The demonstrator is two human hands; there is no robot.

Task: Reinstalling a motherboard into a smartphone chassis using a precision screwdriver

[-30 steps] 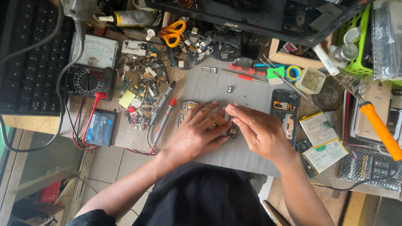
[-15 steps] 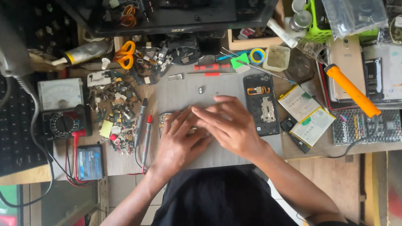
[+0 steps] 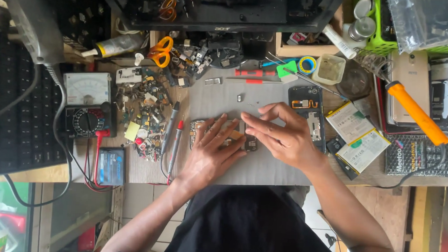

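Note:
An opened phone point(image 3: 199, 128) lies on a grey work mat point(image 3: 262, 168) in the middle of the bench, mostly hidden by my hands. My left hand point(image 3: 210, 153) lies flat on it with fingers spread, pressing it down. My right hand point(image 3: 286, 136) comes in from the right with straight fingers, the tips over the phone's dark right end point(image 3: 250, 143). I cannot see anything pinched in the right fingers.
A second opened phone point(image 3: 307, 112) and flat batteries point(image 3: 358, 134) lie to the right, beside an orange-handled tool point(image 3: 416, 113). To the left are multimeter probes point(image 3: 173, 134), a pile of small parts point(image 3: 145, 112), a multimeter point(image 3: 87, 120) and a keyboard point(image 3: 17, 132). Red screwdrivers point(image 3: 254, 73) and orange scissors point(image 3: 161, 50) lie behind.
The view has shifted, and the bench now sits further right in frame. Both hands stay on the phone; the fingers of my right hand have straightened out over it.

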